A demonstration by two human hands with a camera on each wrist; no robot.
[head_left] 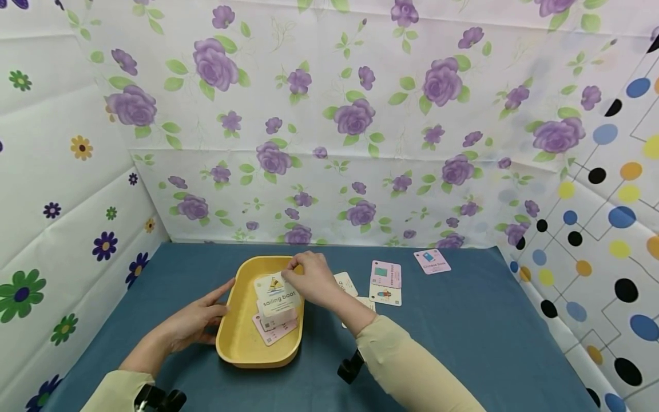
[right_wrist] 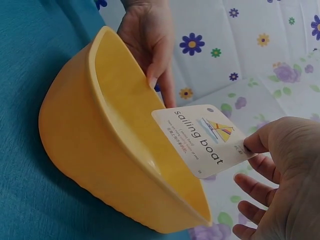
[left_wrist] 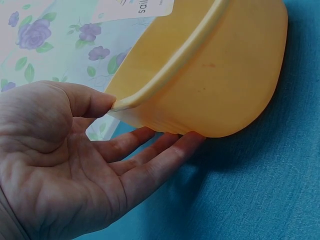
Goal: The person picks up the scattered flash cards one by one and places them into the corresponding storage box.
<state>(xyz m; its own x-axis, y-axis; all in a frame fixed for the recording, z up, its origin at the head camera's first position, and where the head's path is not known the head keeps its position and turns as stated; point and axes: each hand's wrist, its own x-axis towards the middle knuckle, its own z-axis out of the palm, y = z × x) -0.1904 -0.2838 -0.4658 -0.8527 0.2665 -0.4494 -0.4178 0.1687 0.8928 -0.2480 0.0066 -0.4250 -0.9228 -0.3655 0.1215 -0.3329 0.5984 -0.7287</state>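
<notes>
In the head view, a yellow plastic basin (head_left: 231,343) stands on the table, with a pink card (head_left: 274,335) and at least one white card (head_left: 278,320) inside. My right hand (head_left: 314,280) pinches a white "sailing boat" card (right_wrist: 192,140) by a corner, between thumb and forefinger, above the basin. In the right wrist view its other fingers hang loosely bent. My left hand (head_left: 193,320) is at the basin's left side. Seen from the left wrist, its nearly straight fingers (left_wrist: 155,167) touch the outer wall and the thumb meets the rim.
Right of the basin lie white cards (head_left: 346,283), partly hidden by my right forearm. Farther right are a pink card (head_left: 386,273) overlapping a white picture card (head_left: 387,295), and a pink "Chinese book" card (head_left: 432,261). Patterned cloth walls (head_left: 355,171) enclose the blue tabletop (head_left: 463,326).
</notes>
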